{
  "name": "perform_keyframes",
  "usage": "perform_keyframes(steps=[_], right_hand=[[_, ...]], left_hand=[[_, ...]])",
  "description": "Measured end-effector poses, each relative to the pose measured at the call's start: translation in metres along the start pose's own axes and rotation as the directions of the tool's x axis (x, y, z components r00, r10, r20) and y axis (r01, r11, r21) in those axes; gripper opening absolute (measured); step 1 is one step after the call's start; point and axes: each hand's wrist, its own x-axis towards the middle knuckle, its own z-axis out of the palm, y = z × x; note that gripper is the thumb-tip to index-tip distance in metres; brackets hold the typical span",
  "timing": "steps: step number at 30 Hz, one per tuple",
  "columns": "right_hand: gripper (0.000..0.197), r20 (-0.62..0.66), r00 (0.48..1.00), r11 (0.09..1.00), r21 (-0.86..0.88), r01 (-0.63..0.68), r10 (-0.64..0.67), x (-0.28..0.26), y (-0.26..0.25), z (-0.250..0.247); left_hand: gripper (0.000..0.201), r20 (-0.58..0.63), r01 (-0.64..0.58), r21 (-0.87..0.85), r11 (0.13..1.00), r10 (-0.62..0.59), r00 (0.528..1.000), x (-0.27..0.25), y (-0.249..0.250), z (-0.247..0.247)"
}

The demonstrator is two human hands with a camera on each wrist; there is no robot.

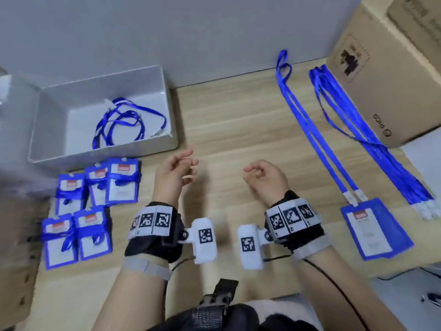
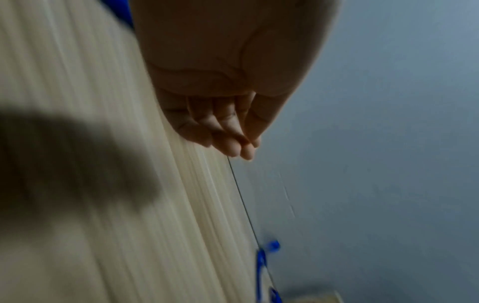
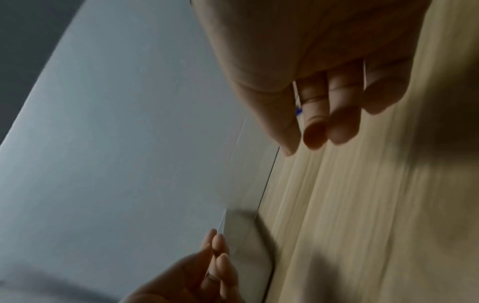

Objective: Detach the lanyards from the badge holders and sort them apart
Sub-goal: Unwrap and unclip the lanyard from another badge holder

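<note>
Wood-grain surface carries 5 wrapped badge holders at lower left. Left hand and right hand hover empty, fingers loosely curled. Best unwind a lanyard fully before unclipping, dropping it into the tray.

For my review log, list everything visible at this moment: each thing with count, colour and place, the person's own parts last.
tray: one, white, far left of table.
loose lanyards: tangled, count unclear, blue, inside the tray.
wrapped badge holders: five, blue, lanyards tied round them, near left.
badge holder: one, blue, near right, a blue lanyard clipped to it and laid straight.
lanyard bundle: several, blue, white ends, far right beside the box.
cardboard box: one, brown, far right corner.
table: one, light wood.
left hand: fingers loosely curled, holding nothing.
right hand: fingers loosely curled, holding nothing.
wrist cameras: two, white, one per wrist.
</note>
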Motion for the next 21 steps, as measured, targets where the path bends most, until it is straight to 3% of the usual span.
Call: perform_keyframes(steps=[2, 5, 9, 11, 15, 18, 21], right_hand=[[0.02, 0.144, 0.99, 1.0, 0.016, 0.01, -0.012, -0.002, -0.017, 0.046], [0.02, 0.341, 0.94, 1.0, 0.001, 0.024, -0.023, -0.011, -0.035, 0.115], [0.018, 0.518, 0.855, 0.999, -0.036, -0.021, 0.037, -0.025, -0.041, 0.187], [0.014, 0.527, 0.848, 0.998, -0.033, -0.049, 0.059, -0.029, -0.042, 0.211], [0.05, 0.381, 0.924, 0.996, -0.091, -0.006, 0.041, -0.024, -0.053, 0.232], [0.059, 0.433, 0.899, 0.998, -0.032, -0.051, 0.059, -0.02, -0.064, 0.234], [0.052, 0.516, 0.855, 0.993, 0.058, -0.104, 0.059, -0.019, -0.07, 0.229]], left_hand=[[0.025, -0.116, -0.071, 0.1, 0.993, 0.082, 0.99, -0.01, -0.004, -0.043], [0.024, -0.301, -0.102, 0.219, 0.971, 0.166, 0.939, -0.019, -0.015, -0.109], [0.033, -0.498, -0.022, 0.402, 0.915, 0.239, 0.834, -0.034, -0.035, -0.181], [0.037, -0.52, 0.004, 0.427, 0.904, 0.242, 0.819, -0.037, -0.043, -0.2], [0.038, -0.407, -0.034, 0.335, 0.942, 0.177, 0.896, -0.023, -0.044, -0.208], [0.041, -0.281, -0.006, 0.333, 0.943, 0.105, 0.954, -0.007, -0.036, -0.201], [0.043, -0.204, 0.051, 0.311, 0.949, 0.015, 0.979, 0.008, -0.03, -0.193]])
